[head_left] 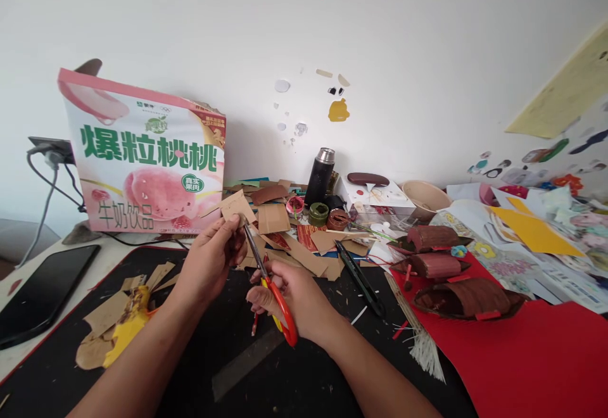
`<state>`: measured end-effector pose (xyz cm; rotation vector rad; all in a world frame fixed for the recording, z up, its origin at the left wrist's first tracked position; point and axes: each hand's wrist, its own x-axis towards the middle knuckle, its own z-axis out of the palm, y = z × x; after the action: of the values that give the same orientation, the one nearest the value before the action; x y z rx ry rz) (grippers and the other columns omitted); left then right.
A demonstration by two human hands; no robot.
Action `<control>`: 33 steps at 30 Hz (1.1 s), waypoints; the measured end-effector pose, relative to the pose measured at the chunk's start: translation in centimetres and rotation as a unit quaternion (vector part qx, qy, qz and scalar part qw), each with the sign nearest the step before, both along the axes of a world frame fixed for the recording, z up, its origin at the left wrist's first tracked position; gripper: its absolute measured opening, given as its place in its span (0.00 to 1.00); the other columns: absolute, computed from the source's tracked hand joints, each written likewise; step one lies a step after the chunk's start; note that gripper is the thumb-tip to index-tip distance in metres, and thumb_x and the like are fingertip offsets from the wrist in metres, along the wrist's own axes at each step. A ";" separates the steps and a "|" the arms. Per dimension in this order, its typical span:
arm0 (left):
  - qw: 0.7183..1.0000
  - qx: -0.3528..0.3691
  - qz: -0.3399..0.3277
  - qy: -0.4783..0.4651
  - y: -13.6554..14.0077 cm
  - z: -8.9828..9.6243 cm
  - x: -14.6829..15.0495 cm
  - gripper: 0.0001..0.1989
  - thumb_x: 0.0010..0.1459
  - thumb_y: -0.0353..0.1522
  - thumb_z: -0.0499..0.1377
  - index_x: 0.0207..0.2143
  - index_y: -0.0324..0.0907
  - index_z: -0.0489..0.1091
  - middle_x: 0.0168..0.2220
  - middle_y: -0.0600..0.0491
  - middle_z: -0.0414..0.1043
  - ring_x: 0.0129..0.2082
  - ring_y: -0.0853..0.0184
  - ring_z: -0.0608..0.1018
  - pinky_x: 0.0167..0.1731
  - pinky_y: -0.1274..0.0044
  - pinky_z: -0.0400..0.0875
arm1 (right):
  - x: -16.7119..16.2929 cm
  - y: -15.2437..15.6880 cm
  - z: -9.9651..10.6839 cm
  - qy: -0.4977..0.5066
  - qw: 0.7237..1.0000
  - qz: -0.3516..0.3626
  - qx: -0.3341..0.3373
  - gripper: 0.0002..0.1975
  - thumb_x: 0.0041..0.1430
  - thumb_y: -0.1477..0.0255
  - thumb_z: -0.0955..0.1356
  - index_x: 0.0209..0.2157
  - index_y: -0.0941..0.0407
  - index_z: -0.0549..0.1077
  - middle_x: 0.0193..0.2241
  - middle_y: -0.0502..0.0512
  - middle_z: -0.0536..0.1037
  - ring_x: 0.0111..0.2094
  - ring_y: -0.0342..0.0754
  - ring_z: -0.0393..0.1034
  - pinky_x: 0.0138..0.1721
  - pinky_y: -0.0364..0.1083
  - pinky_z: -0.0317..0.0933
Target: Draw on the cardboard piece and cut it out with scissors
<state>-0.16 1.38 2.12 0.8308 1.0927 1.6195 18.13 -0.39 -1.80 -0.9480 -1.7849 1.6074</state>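
Note:
My left hand (212, 254) pinches a small piece of brown cardboard (236, 205) above the black mat. Around the red and yellow handles of a pair of scissors (280, 307) my right hand (294, 294) is closed. The scissor blades point up and away, and their tips meet the lower edge of the cardboard beside my left fingertips. Whether the blades are fully closed I cannot make out. Under my left forearm lies a yellow-painted cardboard shape (130, 323) with brown pieces.
Cardboard scraps (304, 254) are heaped behind my hands. A utility knife (361, 282) lies to the right, near brown paper boats (475, 297) on red paper (536, 348). A large drink carton (147, 158), a black flask (319, 180) and a phone (50, 288) stand or lie around the mat.

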 end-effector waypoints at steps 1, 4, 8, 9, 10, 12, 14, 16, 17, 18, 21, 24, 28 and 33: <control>1.000 -0.003 0.003 -0.005 0.0 0.0 0.2 0.18 0.53 0.42 0.75 0.26 0.42 0.71 0.21 0.59 0.64 0.17 0.74 0.64 0.15 0.82 0.56 | 0.0 0.1 -0.1 0.025 0.999 -0.003 -0.024 0.34 0.57 0.41 0.80 0.47 0.54 0.76 0.30 0.49 0.79 0.34 0.52 0.83 0.39 0.48 0.75; 1.000 -0.014 0.001 -0.020 -0.1 0.0 0.7 0.19 0.49 0.42 0.77 0.25 0.41 0.73 0.21 0.59 0.66 0.16 0.75 0.64 0.15 0.82 0.56 | -0.2 0.2 -0.5 0.081 0.994 -0.013 -0.079 0.35 0.52 0.42 0.83 0.47 0.54 0.76 0.30 0.48 0.78 0.32 0.51 0.81 0.40 0.48 0.76; 0.999 -0.031 -0.020 -0.020 -0.3 -0.3 1.1 0.19 0.47 0.42 0.78 0.24 0.41 0.75 0.20 0.58 0.66 0.16 0.74 0.65 0.15 0.81 0.57 | -0.3 0.1 -0.2 0.098 0.992 -0.019 -0.077 0.36 0.52 0.42 0.83 0.47 0.54 0.76 0.29 0.48 0.78 0.34 0.52 0.82 0.42 0.49 0.76; 0.999 -0.034 -0.026 -0.018 -0.3 -0.4 1.2 0.19 0.47 0.43 0.78 0.23 0.41 0.74 0.20 0.58 0.66 0.16 0.74 0.66 0.15 0.81 0.58 | -0.2 0.1 0.0 0.100 0.992 -0.020 -0.073 0.36 0.52 0.42 0.82 0.47 0.54 0.76 0.29 0.48 0.78 0.34 0.52 0.82 0.42 0.49 0.76; 0.999 -0.036 -0.031 -0.017 -0.3 -0.4 1.2 0.20 0.47 0.43 0.78 0.22 0.41 0.74 0.19 0.58 0.66 0.16 0.74 0.66 0.16 0.81 0.58 | -0.2 0.1 0.1 0.101 0.992 -0.020 -0.069 0.35 0.52 0.42 0.82 0.47 0.55 0.76 0.30 0.48 0.78 0.34 0.52 0.82 0.42 0.49 0.76; 0.998 -0.032 -0.046 -0.016 -0.4 -0.4 1.2 0.22 0.46 0.43 0.79 0.20 0.40 0.73 0.19 0.58 0.65 0.16 0.74 0.66 0.16 0.81 0.59 | -0.2 0.1 0.2 0.101 0.992 -0.021 -0.067 0.35 0.52 0.42 0.82 0.46 0.55 0.76 0.31 0.49 0.79 0.34 0.51 0.82 0.42 0.49 0.76; 0.998 -0.022 -0.059 -0.019 -0.5 -0.1 1.1 0.23 0.45 0.43 0.79 0.18 0.40 0.72 0.19 0.59 0.64 0.15 0.75 0.65 0.15 0.81 0.58 | -0.2 0.2 0.0 0.098 0.992 -0.019 -0.075 0.35 0.52 0.42 0.82 0.47 0.55 0.76 0.31 0.49 0.80 0.32 0.50 0.82 0.38 0.47 0.76; 0.997 -0.013 -0.069 -0.021 -0.5 0.2 0.9 0.24 0.45 0.43 0.79 0.17 0.40 0.70 0.18 0.59 0.62 0.14 0.76 0.63 0.14 0.81 0.55 | -0.2 0.3 -0.5 0.098 0.992 -0.010 -0.083 0.36 0.53 0.41 0.82 0.48 0.55 0.76 0.31 0.50 0.81 0.28 0.48 0.80 0.32 0.45 0.74; 0.997 -0.012 -0.075 -0.019 -0.5 0.3 0.8 0.25 0.45 0.43 0.79 0.17 0.40 0.70 0.18 0.59 0.61 0.14 0.76 0.62 0.14 0.81 0.54 | -0.3 0.3 -0.7 0.101 0.991 -0.006 -0.084 0.36 0.54 0.41 0.81 0.49 0.55 0.76 0.30 0.50 0.81 0.27 0.48 0.79 0.29 0.44 0.73; 0.997 -0.012 -0.081 -0.015 -0.5 0.4 0.8 0.25 0.46 0.44 0.79 0.17 0.40 0.69 0.18 0.60 0.60 0.13 0.77 0.61 0.14 0.81 0.52 | -0.3 0.4 -0.8 0.104 0.991 -0.003 -0.083 0.36 0.54 0.41 0.81 0.49 0.55 0.76 0.30 0.50 0.81 0.25 0.47 0.77 0.27 0.43 0.72; 0.996 -0.012 -0.089 0.012 -0.5 0.2 0.5 0.25 0.49 0.45 0.77 0.17 0.41 0.69 0.18 0.59 0.59 0.14 0.76 0.60 0.14 0.81 0.52 | -0.3 0.3 -0.6 0.106 0.991 -0.003 -0.077 0.38 0.53 0.40 0.81 0.49 0.55 0.75 0.28 0.49 0.80 0.23 0.47 0.75 0.22 0.42 0.69; 0.995 -0.011 -0.067 0.073 -0.5 -0.1 0.4 0.25 0.52 0.44 0.75 0.16 0.41 0.67 0.17 0.59 0.58 0.15 0.76 0.62 0.16 0.81 0.55 | -0.2 0.1 0.1 0.081 0.993 -0.001 -0.088 0.39 0.51 0.38 0.81 0.48 0.55 0.75 0.28 0.49 0.80 0.21 0.45 0.74 0.22 0.42 0.68; 0.994 -0.023 -0.064 0.087 -0.5 0.0 0.6 0.26 0.51 0.44 0.74 0.15 0.42 0.65 0.17 0.59 0.56 0.15 0.75 0.60 0.15 0.80 0.53 | 0.0 0.1 0.2 0.068 0.994 0.001 -0.089 0.41 0.47 0.38 0.82 0.49 0.55 0.75 0.29 0.50 0.81 0.25 0.48 0.78 0.28 0.44 0.71; 0.993 -0.035 -0.068 0.088 -0.6 0.1 0.4 0.27 0.49 0.45 0.74 0.14 0.44 0.63 0.17 0.59 0.55 0.15 0.74 0.59 0.15 0.80 0.51 | 0.0 0.3 -0.9 0.078 0.994 0.003 -0.075 0.41 0.47 0.38 0.82 0.49 0.53 0.75 0.32 0.51 0.82 0.37 0.55 0.84 0.40 0.50 0.76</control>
<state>0.24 0.82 2.23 0.9938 1.1836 1.4074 18.15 -0.10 -2.68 -0.8577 -1.5814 1.7880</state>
